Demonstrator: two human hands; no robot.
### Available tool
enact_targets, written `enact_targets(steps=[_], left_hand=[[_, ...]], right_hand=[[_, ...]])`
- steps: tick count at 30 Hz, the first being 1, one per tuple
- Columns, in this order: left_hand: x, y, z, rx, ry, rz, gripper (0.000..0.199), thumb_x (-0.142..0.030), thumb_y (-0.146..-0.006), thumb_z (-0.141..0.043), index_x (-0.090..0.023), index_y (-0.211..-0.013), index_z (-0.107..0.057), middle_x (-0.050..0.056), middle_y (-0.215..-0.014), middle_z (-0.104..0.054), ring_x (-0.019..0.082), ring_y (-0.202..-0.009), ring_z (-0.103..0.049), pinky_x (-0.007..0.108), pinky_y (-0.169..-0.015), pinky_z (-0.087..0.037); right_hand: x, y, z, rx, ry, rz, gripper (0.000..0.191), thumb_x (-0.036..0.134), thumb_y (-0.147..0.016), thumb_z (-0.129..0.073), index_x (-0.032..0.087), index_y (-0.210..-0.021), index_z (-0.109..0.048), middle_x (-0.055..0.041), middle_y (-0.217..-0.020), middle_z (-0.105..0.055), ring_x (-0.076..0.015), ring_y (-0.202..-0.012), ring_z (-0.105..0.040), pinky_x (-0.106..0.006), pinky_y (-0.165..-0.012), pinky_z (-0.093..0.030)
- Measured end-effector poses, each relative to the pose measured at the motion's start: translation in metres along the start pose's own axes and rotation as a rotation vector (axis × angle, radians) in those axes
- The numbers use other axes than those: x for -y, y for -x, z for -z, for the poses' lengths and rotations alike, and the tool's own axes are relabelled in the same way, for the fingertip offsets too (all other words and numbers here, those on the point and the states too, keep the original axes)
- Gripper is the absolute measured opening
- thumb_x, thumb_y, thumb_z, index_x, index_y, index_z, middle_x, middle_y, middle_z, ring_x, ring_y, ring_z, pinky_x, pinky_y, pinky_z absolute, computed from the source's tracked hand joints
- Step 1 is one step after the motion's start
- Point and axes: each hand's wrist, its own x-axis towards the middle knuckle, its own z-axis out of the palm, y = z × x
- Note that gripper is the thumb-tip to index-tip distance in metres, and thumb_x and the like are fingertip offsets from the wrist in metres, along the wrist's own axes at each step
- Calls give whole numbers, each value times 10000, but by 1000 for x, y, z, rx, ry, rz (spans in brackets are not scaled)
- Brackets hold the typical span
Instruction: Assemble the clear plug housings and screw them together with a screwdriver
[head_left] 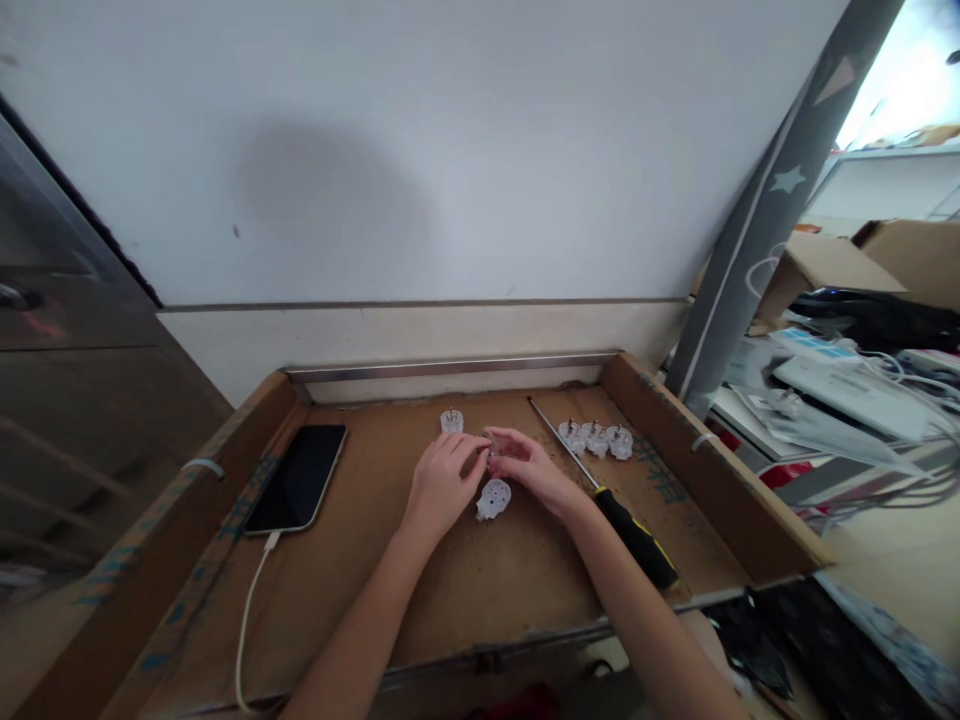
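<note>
Above the middle of the cardboard tray, my left hand (pixel 448 478) and my right hand (pixel 534 468) meet at the fingertips. Between them they pinch a small clear plastic piece (pixel 491 446), mostly covered by the fingers. Just below the hands lies a round clear plug part (pixel 494 497) with holes in its face. Another clear plug part with metal pins (pixel 451 421) rests behind my left hand. Three similar parts (pixel 595 438) stand in a row to the right. A screwdriver with a black and yellow handle (pixel 636 537) lies beside my right forearm.
A phone (pixel 297 478) with a white cable (pixel 253 590) lies at the tray's left. Raised cardboard walls (pixel 705 470) edge the tray. Behind is a white wall (pixel 480 150); a grey patterned post (pixel 757 220) and cluttered papers (pixel 847 395) stand at right.
</note>
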Motion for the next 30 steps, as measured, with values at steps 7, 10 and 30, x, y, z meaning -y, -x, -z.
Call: enact_targets(steps=[7, 10, 30], left_hand=[[10, 0, -1, -115, 68, 192, 245, -308, -872, -536, -227, -1098, -588, 49, -992, -649, 189, -890, -591, 339, -800, -479], [14, 2, -3, -51, 134, 223, 210, -318, -870, -539, -227, -1044, -613, 37, -960, -659, 174, -826, -605, 326, -763, -492], [6, 5, 6, 340, 302, 174, 80, -154, -720, -579, -196, -672, -627, -15, -825, -671, 169, -852, -576, 354, -874, -352]], right_hand=[[9, 5, 0, 19, -134, -40, 393, 297, -880, -507, 125, -1228, -447, -64, -1014, -533, -92, -851, -543, -261, -763, -513], [11, 5, 0, 35, -189, -69, 393, 300, -882, -504, 124, -1228, -448, -64, -1008, -536, -93, -853, -544, -267, -770, -513], [7, -1, 26, -66, -497, -67, 361, 386, -892, -472, 96, -1104, -509, -68, -995, -535, -95, -867, -536, -261, -761, -505]])
